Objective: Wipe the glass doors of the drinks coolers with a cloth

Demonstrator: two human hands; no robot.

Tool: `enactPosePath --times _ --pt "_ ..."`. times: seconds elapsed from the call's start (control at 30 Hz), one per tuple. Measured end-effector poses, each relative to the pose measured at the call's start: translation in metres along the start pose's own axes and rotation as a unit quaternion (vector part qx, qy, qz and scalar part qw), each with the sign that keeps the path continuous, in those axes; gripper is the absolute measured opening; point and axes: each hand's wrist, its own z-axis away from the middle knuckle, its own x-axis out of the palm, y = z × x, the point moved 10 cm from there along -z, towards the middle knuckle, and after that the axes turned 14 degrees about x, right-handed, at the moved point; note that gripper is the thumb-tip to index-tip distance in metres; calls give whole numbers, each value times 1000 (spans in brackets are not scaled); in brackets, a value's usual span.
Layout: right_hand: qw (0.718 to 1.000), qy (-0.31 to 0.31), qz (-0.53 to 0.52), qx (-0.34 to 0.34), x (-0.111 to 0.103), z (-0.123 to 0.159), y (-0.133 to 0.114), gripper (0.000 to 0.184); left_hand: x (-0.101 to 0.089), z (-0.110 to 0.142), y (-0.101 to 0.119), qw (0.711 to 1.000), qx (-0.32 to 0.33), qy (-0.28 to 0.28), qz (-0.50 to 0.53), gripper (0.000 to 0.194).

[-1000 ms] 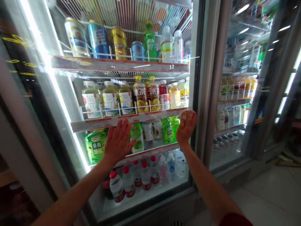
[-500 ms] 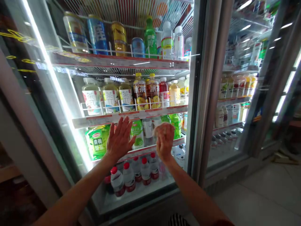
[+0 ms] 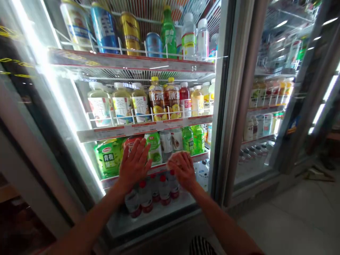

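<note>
My left hand (image 3: pixel 135 163) is raised against the glass door (image 3: pixel 170 226) of a lit drinks cooler, its palm flat and fingers stretched; whether it presses on the pane I cannot tell. Bunched in my right hand (image 3: pixel 186 173) is a pale crumpled cloth (image 3: pixel 175 158), mostly hidden by the fingers, held up at the glass. Behind the left hand show a green drink bottle (image 3: pixel 153 147) and a big green pack (image 3: pixel 107 159). Several red-capped water bottles (image 3: pixel 145 198) stand below both hands, inside the cooler.
Shelves behind the glass hold tea bottles (image 3: pixel 122 104) and cans (image 3: pixel 130 33). A metal door frame (image 3: pixel 239 106) runs upright on the right, with another stocked cooler (image 3: pixel 265 95) beyond. Pale floor tiles (image 3: pixel 292 216) lie at lower right.
My right hand has moved down and slightly left with the cloth. My left hand stays flat, at nearly the same place, a little lower. The view has shifted slightly closer.
</note>
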Motion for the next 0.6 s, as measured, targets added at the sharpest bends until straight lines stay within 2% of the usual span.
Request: enactPosePath --times 0.07,0.13,0.17,0.2,0.23,0.3,0.33,0.37,0.4,0.5,0.53,0.57,0.6 --pt "993 90 14 76 -22 -8 31 44 1 1 0 1000 1 -2 0 71" --pt "965 190 22 182 -44 -10 63 48 1 1 0 1000 -1 -2 1 70" --pt "955 208 20 209 -48 -9 67 50 1 1 0 1000 -2 -1 2 70" --pt "959 194 13 205 -44 -9 63 50 1 2 0 1000 -3 1 2 69" --pt "974 150 3 171 -34 -10 49 50 1 1 -1 1000 -3 2 3 69" --pt "997 40 -14 69 -10 -6 16 46 1 1 -1 1000 -3 5 6 69" --pt "999 5 -17 30 -3 -3 6 45 1 1 0 1000 -2 5 8 69" --pt "1000 0 -15 22 -3 0 6 45 1 1 0 1000 0 5 11 70" --pt "998 26 -9 48 -8 -1 15 44 1 1 0 1000 1 6 12 70" --pt "966 163 7 203 -36 4 60 46 1 1 0 1000 0 3 9 71" --pt "957 179 7 227 -39 7 66 48 1 1 0 1000 -1 3 8 70" --pt "961 167 2 222 -36 8 63 48 0 2 0 1000 -2 3 7 70" --pt "973 132 -5 189 -29 7 53 49 0 2 0 1000 -2 4 6 70"
